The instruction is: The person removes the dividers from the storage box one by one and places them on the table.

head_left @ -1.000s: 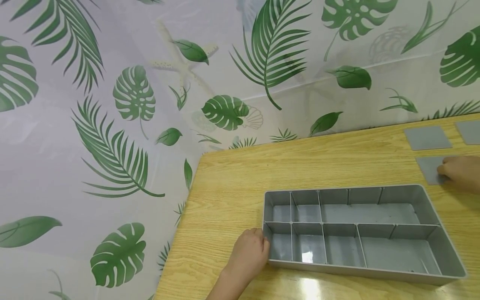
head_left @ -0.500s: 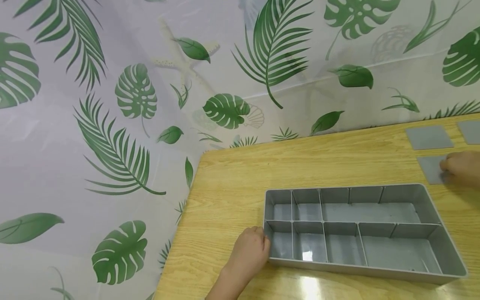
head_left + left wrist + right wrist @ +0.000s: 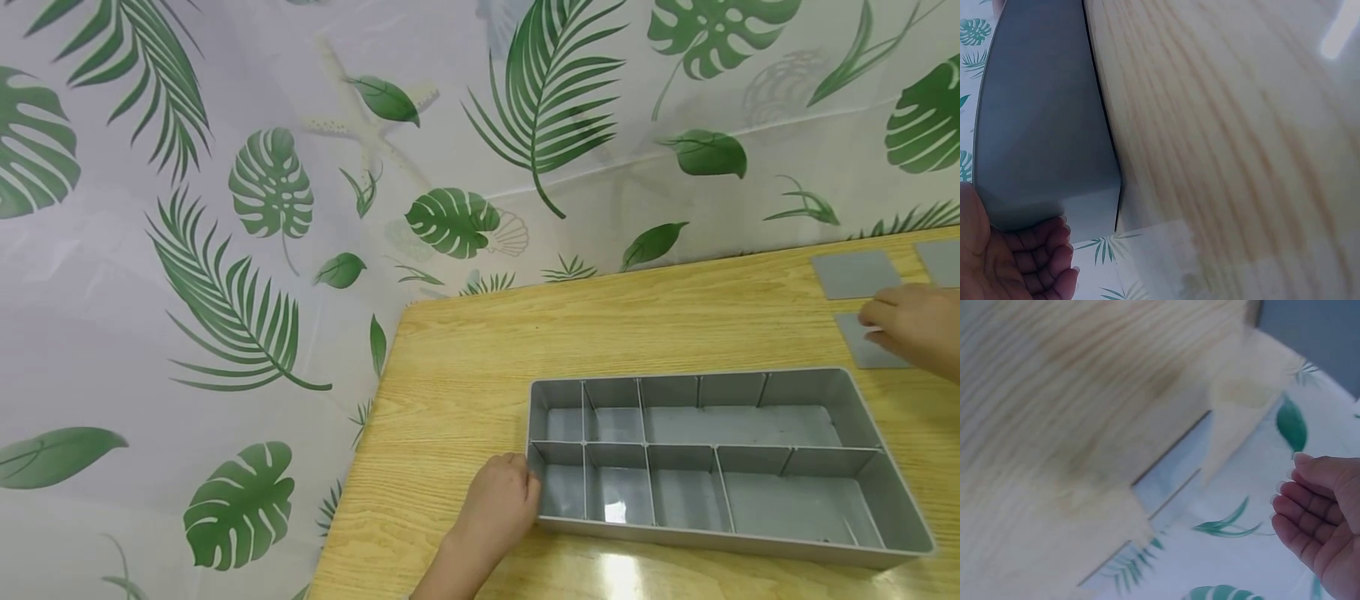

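Observation:
A grey divided organizer box sits on the wooden table, its compartments facing up. At its left end my left hand grips the wall; in the left wrist view the fingers curl against the box's outer side. Over a flat grey square plate, behind the box's right end, hovers my right hand. It covers part of that plate. Seen from the right wrist, the hand has thumb and loosely bent fingers apart, holding nothing.
Behind that plate lies another grey square plate, and a third grey plate is cut off at the right edge. A white leaf-printed sheet rises along the table's back and left edges.
My right hand has lifted and shifted slightly left, its fingers parting from their closed pose at the near plate. That plate stays in place. The left hand and box have not moved.

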`<action>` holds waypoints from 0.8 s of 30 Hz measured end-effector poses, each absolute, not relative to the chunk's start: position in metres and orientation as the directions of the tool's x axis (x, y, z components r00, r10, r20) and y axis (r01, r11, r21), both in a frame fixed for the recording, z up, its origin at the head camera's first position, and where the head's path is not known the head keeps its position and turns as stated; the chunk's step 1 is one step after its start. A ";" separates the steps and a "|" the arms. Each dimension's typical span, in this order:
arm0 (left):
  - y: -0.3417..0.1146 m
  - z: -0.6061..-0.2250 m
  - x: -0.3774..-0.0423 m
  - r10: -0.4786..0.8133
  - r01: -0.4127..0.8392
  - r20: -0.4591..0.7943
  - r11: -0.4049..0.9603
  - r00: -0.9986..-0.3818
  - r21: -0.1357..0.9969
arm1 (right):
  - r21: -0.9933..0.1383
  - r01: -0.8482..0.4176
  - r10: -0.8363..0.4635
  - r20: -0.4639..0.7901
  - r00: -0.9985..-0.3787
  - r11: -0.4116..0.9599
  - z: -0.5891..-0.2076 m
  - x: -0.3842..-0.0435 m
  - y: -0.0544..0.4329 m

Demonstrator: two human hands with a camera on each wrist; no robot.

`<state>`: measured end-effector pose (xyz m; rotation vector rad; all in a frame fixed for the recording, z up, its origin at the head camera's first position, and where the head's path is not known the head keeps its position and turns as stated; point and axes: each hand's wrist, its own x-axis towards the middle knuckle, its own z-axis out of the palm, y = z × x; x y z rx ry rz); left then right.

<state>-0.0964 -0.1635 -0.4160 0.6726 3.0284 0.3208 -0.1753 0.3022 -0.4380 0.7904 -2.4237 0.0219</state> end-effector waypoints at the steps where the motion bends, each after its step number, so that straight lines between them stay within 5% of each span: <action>1: -0.164 -0.416 -0.096 0.421 0.417 0.026 0.886 -0.907 0.203 | 0.159 -0.549 -0.537 0.544 -0.644 0.820 -0.434 -0.174 0.299; 12: -0.165 -0.416 -0.096 0.442 0.442 0.052 0.871 -0.896 0.216 | 0.186 -0.750 -0.646 0.660 -0.384 0.635 -0.410 -0.167 0.264; 24: -0.165 -0.418 -0.096 0.443 0.441 0.045 0.871 -0.896 0.218 | 0.174 -0.883 -0.717 0.660 -0.223 0.435 -0.398 -0.154 0.237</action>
